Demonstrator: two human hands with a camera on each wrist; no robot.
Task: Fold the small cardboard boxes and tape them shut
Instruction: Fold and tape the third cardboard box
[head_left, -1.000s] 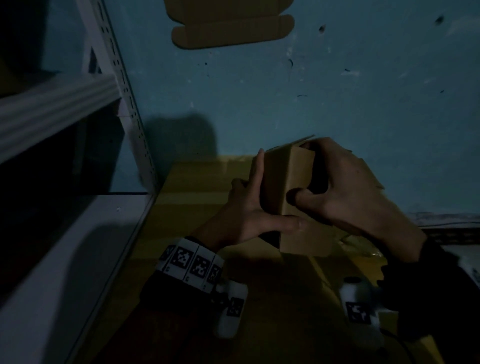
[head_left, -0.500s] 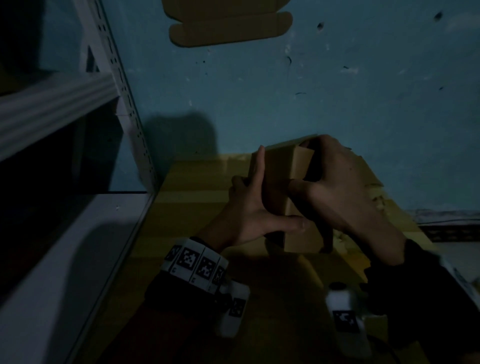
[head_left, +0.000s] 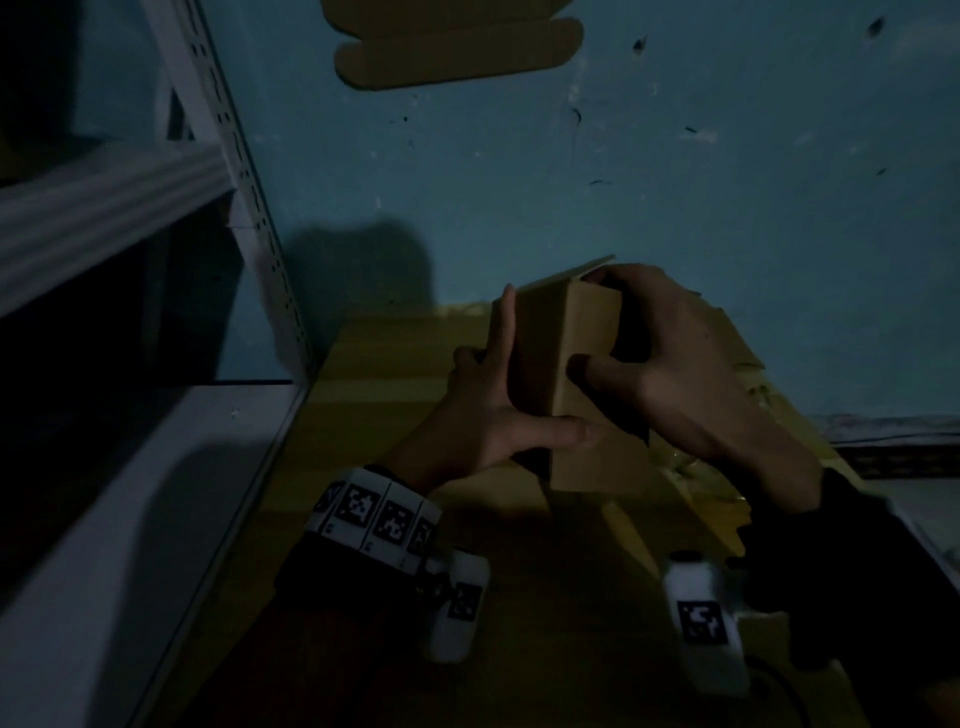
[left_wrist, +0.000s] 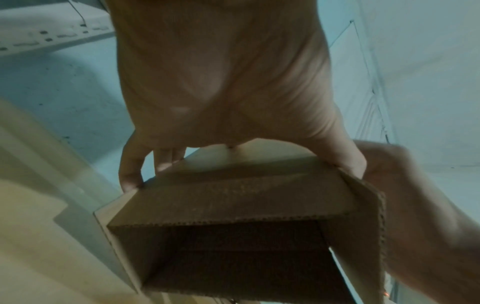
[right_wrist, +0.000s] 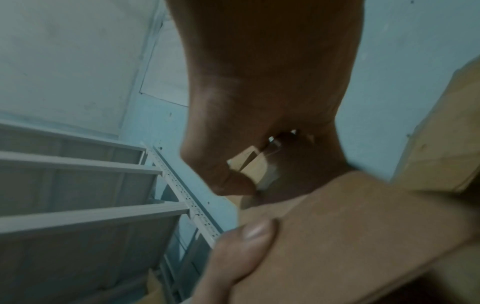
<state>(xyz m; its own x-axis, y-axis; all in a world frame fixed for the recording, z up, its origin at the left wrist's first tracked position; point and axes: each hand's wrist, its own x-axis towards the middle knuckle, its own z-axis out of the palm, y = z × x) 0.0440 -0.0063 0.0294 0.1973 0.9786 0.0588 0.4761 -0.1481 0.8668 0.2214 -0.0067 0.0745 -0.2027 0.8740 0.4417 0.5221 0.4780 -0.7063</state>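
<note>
head view: left hand (head_left: 483, 415) pinches cardboard box (head_left: 587, 332), index straight; right hand (head_left: 685, 374) curls around it.

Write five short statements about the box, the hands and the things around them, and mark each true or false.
1. The left hand and the right hand both hold the small cardboard box. True.
2. The box is already taped shut. False: in the left wrist view its open end faces the camera, and no tape shows on it.
3. A flat cardboard blank lies beyond the hands, at the top of the head view. True.
4. The right hand holds a roll of tape. False: it grips the box, with its thumb on the front face.
5. A white metal shelf stands to the left of the hands. True.
</note>
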